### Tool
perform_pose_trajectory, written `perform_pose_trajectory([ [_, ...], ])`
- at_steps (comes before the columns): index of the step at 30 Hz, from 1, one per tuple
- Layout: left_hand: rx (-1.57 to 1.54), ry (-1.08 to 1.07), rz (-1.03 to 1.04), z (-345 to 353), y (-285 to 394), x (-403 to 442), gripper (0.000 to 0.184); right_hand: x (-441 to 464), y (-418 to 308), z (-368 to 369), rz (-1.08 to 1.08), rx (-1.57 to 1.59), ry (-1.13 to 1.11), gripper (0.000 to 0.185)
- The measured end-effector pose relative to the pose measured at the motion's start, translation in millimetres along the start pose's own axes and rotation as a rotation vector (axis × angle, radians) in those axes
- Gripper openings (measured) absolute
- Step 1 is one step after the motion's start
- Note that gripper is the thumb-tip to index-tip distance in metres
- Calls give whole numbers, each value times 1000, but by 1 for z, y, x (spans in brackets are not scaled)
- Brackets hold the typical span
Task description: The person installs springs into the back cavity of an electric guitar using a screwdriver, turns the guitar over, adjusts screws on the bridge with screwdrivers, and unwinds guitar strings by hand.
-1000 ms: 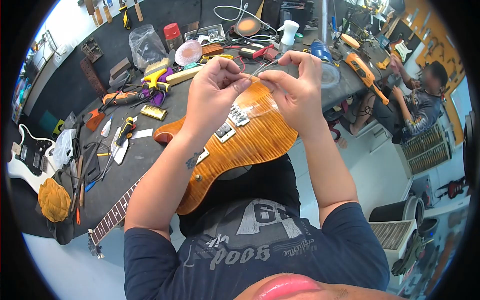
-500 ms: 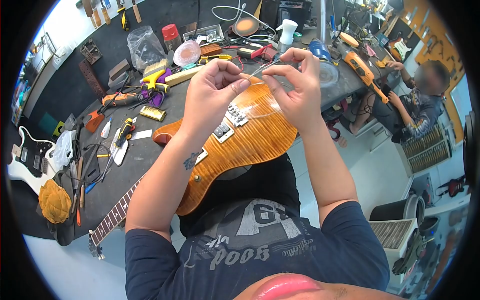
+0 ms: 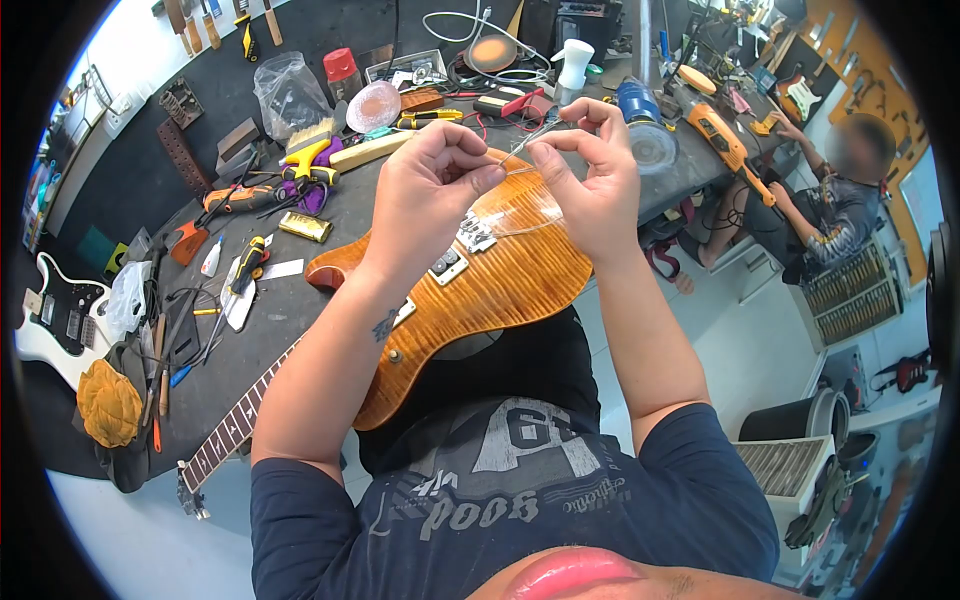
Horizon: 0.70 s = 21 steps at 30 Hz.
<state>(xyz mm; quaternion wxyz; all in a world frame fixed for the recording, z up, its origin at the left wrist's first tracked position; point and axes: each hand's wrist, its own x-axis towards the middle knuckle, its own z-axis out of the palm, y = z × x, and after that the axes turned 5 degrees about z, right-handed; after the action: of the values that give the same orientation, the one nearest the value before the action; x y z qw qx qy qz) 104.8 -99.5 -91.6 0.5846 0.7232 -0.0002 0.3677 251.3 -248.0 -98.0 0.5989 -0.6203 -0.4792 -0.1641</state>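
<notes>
A bundle of thin, pale strings or wires (image 3: 521, 149) runs between my hands, above the top edge of an amber guitar (image 3: 510, 280). My left hand (image 3: 432, 190) pinches one end between thumb and forefinger. On the other side, my right hand (image 3: 592, 180) is closed on the bundle with thumb and forefinger, its other fingers curled. The guitar lies across my lap against the bench, its neck (image 3: 235, 420) pointing to the lower left. Its metal bridge (image 3: 475, 232) shows just past my left wrist. A loose strand curves over the body near the bridge.
The dark bench (image 3: 340, 225) holds a yellow-handled brush (image 3: 308, 155), a screwdriver (image 3: 250, 264), a gold packet (image 3: 306, 227) and an orange power tool (image 3: 722, 140). A white guitar (image 3: 62, 320) lies at the left. Another person (image 3: 840, 200) sits at the right.
My right fingers have shifted slightly along the strings, and the strands have changed angle. The other person's arm has moved a little. The guitar stays in place.
</notes>
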Motion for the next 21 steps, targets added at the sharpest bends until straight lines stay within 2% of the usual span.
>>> perform_pose_trajectory([
  [3,56,18,38,2,0,-2,22,0,-11,1,41,-65,6,11],
  [9,413,63,257,9,11,-7,21,-1,-20,1,119,-73,-17,13],
  [15,494,56,388,10,9,-8,24,-2,-18,2,190,4,-19,15],
  [18,483,53,400,10,7,-8,26,0,-15,3,232,50,-21,16],
  [21,442,-24,322,5,11,-8,28,4,-11,3,249,22,-11,18],
])
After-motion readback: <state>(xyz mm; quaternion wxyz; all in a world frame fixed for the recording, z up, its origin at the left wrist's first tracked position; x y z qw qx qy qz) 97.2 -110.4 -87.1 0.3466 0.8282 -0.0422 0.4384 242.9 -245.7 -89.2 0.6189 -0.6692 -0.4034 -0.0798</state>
